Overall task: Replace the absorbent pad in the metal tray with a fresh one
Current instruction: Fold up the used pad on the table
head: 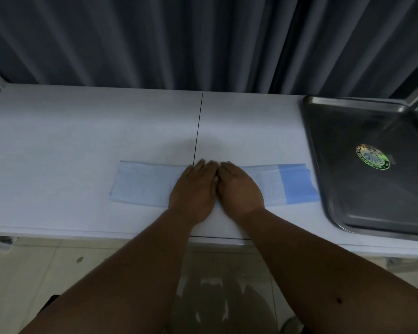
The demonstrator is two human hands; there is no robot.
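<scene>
A light blue absorbent pad point(143, 183), folded into a long narrow strip, lies across the white table point(82, 131) near its front edge. Its right end shows a darker blue backing. My left hand point(194, 189) and my right hand point(239, 188) lie flat side by side on the middle of the strip, fingers straight and pressing down. The metal tray point(362, 131) sits at the table's right end with nothing in it but a round holographic sticker point(372, 156). The pad's right end stops just short of the tray's left rim.
Dark grey curtains point(203, 39) hang right behind the table. A thin seam point(198, 131) splits the tabletop in the middle. A tiled floor shows below the front edge. The tray's right part runs out of view.
</scene>
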